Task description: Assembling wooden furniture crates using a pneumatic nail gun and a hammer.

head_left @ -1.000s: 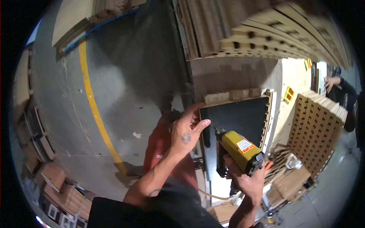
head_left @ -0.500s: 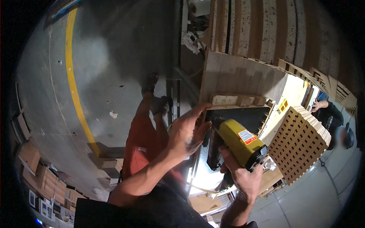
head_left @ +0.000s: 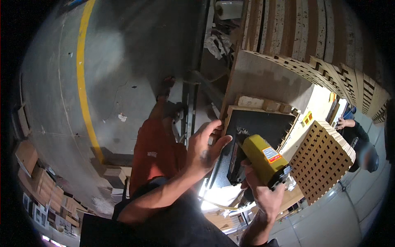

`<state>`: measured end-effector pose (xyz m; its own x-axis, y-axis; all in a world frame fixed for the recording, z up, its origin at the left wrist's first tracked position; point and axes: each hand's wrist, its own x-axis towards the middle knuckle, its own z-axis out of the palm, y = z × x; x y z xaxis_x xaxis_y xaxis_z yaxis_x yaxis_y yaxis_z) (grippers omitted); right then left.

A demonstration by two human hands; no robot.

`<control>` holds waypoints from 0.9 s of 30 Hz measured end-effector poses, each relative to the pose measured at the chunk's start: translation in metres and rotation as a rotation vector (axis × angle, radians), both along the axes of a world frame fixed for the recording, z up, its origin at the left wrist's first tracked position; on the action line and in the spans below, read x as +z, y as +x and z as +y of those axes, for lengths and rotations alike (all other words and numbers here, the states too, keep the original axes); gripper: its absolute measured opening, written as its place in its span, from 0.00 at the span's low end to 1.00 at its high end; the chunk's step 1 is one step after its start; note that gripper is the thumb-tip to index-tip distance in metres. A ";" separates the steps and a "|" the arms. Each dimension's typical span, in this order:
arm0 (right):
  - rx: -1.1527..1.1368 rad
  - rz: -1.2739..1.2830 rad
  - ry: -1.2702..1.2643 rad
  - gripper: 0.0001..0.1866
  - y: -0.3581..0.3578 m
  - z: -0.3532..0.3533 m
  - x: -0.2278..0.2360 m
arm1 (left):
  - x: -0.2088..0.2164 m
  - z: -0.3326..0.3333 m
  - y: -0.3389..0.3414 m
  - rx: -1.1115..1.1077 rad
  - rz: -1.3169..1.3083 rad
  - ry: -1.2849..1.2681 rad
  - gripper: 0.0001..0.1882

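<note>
My right hand [head_left: 263, 191] is wrapped round the handle of a yellow pneumatic nail gun [head_left: 263, 155] with a black end cap and a dark nose. The nose is over a shallow wooden tray [head_left: 233, 108] with a dark bottom. At the tray's left edge is my left hand [head_left: 201, 152], thumb and fingers apart and nothing between them. Its fingertips are close to the wooden edge; whether they touch it I cannot tell. Small wooden blocks [head_left: 271, 106] line the tray's far side.
Slotted wooden panels are stacked [head_left: 323, 160] to the right, with a taller stack of boards [head_left: 296, 29] behind. A pale hose [head_left: 218, 204] runs below the tool. Beyond the stack, a co-worker in dark clothes [head_left: 358, 133] is at work. Yellow floor line [head_left: 82, 82] at left.
The view has shifted slightly. My left hand's fingers and thumb have spread at the tray's edge. The nail gun, still in my right hand, appears slightly lower in view.
</note>
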<state>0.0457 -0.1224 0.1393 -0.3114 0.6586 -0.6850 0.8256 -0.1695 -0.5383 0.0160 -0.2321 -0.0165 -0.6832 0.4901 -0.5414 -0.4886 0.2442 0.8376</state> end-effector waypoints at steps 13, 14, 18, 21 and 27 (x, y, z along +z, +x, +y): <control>0.145 0.019 0.060 0.17 0.020 0.000 -0.017 | -0.012 0.000 0.002 -0.001 -0.036 0.054 0.21; 0.160 -0.002 0.050 0.17 0.018 0.001 -0.015 | -0.011 0.001 0.002 -0.003 -0.028 0.052 0.22; 0.228 -0.026 0.063 0.17 0.015 0.000 -0.014 | -0.015 -0.002 0.002 -0.042 0.007 0.027 0.23; 0.187 -0.100 0.034 0.16 0.006 0.000 -0.008 | -0.011 -0.001 -0.002 -0.022 -0.013 0.072 0.23; 0.254 -0.103 0.119 0.15 0.011 -0.002 -0.009 | -0.014 -0.001 0.001 -0.013 -0.002 0.091 0.22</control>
